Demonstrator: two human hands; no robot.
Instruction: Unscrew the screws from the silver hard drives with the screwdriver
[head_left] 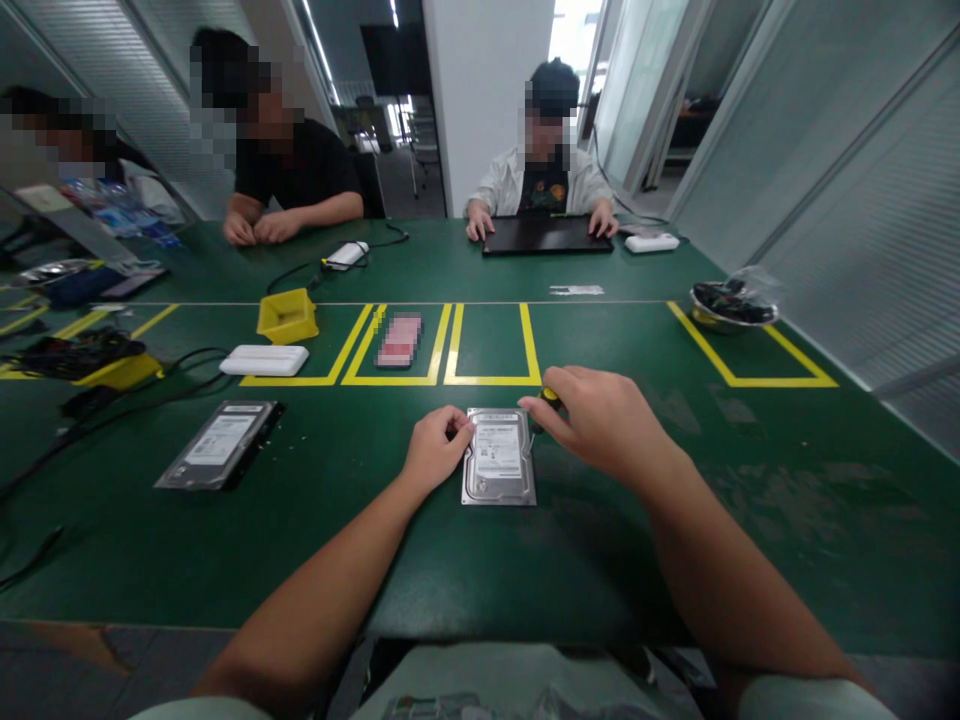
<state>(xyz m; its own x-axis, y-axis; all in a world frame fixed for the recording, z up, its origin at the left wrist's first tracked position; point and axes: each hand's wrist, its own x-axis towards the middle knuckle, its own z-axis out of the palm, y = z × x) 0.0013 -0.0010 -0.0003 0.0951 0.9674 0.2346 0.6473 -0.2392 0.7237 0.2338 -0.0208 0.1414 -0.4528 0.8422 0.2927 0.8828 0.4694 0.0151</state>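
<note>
Far right on the table [750, 520], a bowl [731, 318] holds dark, indistinct parts.

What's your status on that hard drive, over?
Left hand steadies hard drive at its left edge. Right hand grips a yellow-handled screwdriver at the drive's top right corner. Second drive lies apart, left. Nothing in the way.

Bare green table mat [750, 480] lower right of frame: open passage. Lower left blocked by second grey hard drive [219, 445], black cables [112, 405]. Upper centre: white rectangular box [264, 360], yellow plastic tray [287, 316].
</note>
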